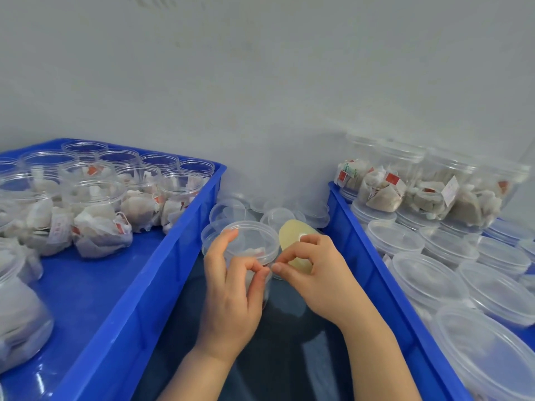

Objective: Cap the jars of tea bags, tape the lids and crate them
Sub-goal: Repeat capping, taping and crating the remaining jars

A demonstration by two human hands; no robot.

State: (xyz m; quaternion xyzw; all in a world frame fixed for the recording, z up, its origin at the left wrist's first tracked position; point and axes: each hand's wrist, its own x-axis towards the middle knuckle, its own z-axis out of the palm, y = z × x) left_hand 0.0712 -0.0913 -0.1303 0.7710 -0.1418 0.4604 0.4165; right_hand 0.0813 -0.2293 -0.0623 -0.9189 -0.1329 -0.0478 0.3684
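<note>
A clear capped jar of tea bags (249, 241) sits between the two blue crates, and my left hand (231, 287) grips its side with curled fingers, thumb and forefinger pinching at the lid's rim. My right hand (315, 273) holds a yellowish roll of clear tape (295, 235) just right of the jar; its fingertips pinch the tape end against the lid's edge. The left blue crate (179, 235) holds several open jars of tea bags (101, 215). The right blue crate (362, 256) holds several capped jars (428, 270), some stacked.
Several loose clear lids (231, 211) lie against the grey wall behind the jar. A dark surface (289, 357) shows under my forearms between the crates. The crates' walls close in on both sides of my hands.
</note>
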